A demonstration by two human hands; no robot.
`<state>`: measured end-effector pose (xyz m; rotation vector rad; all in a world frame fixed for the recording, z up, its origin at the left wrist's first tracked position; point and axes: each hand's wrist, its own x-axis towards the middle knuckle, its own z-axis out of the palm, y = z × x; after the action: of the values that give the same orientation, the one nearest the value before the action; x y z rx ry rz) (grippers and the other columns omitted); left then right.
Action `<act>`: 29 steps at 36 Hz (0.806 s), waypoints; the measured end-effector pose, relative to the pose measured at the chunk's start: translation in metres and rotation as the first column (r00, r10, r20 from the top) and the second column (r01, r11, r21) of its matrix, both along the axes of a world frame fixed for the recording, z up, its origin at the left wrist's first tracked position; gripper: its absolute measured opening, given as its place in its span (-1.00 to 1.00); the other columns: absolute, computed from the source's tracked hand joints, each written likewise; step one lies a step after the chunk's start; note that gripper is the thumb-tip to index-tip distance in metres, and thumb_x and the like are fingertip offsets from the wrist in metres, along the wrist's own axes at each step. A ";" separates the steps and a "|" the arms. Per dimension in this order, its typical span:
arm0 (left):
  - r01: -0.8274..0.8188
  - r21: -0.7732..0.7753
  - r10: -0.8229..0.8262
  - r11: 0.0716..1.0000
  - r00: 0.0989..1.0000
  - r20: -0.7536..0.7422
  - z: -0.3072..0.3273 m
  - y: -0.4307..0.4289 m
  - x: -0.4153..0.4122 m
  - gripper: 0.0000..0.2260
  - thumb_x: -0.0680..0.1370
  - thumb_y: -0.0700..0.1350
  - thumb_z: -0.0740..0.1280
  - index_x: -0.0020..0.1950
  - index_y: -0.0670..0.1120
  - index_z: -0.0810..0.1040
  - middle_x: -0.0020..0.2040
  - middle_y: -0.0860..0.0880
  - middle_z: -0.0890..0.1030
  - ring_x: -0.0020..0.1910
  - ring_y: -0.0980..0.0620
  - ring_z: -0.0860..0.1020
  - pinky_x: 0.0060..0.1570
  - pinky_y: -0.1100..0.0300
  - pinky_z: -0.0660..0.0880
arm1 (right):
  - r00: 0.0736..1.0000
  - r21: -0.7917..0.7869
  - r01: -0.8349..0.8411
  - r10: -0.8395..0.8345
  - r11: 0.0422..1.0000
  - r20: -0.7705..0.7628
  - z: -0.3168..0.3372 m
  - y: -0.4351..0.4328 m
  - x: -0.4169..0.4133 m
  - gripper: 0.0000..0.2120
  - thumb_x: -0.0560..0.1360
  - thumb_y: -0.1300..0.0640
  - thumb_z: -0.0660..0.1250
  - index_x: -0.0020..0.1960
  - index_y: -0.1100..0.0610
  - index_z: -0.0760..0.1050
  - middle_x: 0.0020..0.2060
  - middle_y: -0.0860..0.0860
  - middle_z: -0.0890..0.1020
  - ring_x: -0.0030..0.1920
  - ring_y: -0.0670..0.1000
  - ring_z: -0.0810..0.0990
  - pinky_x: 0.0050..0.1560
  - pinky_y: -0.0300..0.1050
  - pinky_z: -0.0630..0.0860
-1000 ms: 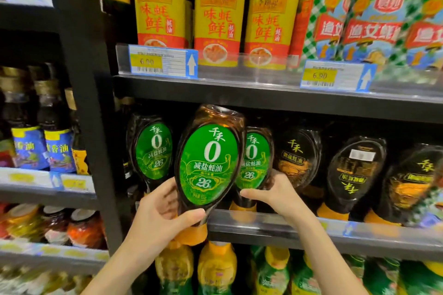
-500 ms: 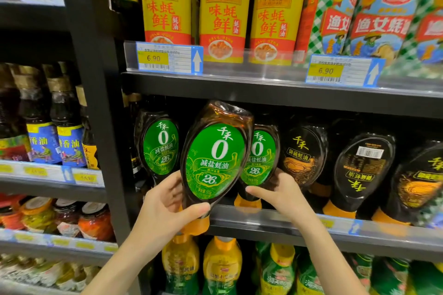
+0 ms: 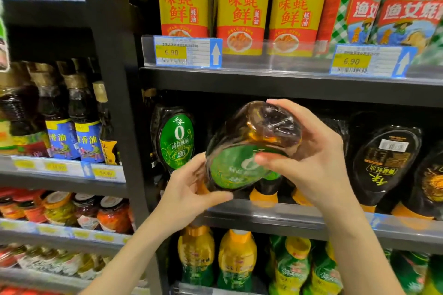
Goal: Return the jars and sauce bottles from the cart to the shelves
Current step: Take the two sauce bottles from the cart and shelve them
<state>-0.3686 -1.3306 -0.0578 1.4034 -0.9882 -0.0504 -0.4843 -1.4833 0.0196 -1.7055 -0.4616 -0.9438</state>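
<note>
Head view, one frame. I see the bottle (image 3: 242,151), green label, held in both hands in front of the middle shelf (image 3: 263,215); it is not standing on it. It is tilted, with its base up and to the right, facing me, and its cap end down to the left.

Left hand (image 3: 189,191): grips the lower end, thumb under the body, fingers curled round the left side. It hides most of the cap.

Right hand (image 3: 314,158): grips the base end, thumb across the label, fingers curled over the top of the base.

On the shelf, a twin bottle (image 3: 176,139) stands cap-down just left of the held one. Black-label bottles (image 3: 383,163) stand cap-down to the right. Orange caps (image 3: 263,196) show behind the held bottle.

Upper shelf: yellow-label bottles (image 3: 242,7) and a price tag (image 3: 182,51) that I read as 6.90. Left bay: blue-label bottles (image 3: 62,139), with jars (image 3: 84,208) one shelf lower.
</note>
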 end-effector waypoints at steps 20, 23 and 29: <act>-0.225 0.396 0.174 0.890 0.972 0.161 -0.038 -0.020 0.047 -0.36 0.39 0.09 0.45 0.40 -0.05 0.32 0.26 0.05 0.53 0.27 0.11 0.46 0.29 0.02 0.41 | 0.925 -0.265 0.197 -0.269 0.944 -0.269 -0.018 -0.014 0.055 -0.42 0.31 0.03 0.50 0.28 0.02 0.41 0.09 -0.11 0.60 0.11 -0.15 0.59 0.14 -0.09 0.56; -0.224 0.412 0.170 0.883 0.972 0.164 -0.036 -0.020 0.050 -0.34 0.37 0.14 0.44 0.40 -0.02 0.32 0.27 0.07 0.52 0.28 0.13 0.46 0.29 0.00 0.42 | 0.890 -0.368 0.239 -0.354 0.899 -0.287 -0.012 -0.013 0.060 -0.36 0.32 -0.06 0.47 0.35 0.03 0.37 0.19 -0.06 0.55 0.18 -0.11 0.54 0.20 -0.04 0.53; -0.157 0.453 0.117 0.878 0.986 0.116 -0.031 -0.022 0.056 -0.38 0.42 0.08 0.42 0.42 -0.03 0.30 0.32 0.08 0.49 0.32 0.15 0.42 0.35 0.00 0.37 | 0.792 -0.548 0.399 -0.577 0.735 -0.197 -0.004 -0.001 0.067 -0.29 0.34 -0.14 0.44 0.39 0.09 0.31 0.23 0.03 0.49 0.22 0.00 0.48 0.19 0.03 0.50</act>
<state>-0.3129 -1.3524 -0.0883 1.9256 -0.9817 -0.1282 -0.4170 -1.4848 0.0159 -2.4905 0.0358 -0.8995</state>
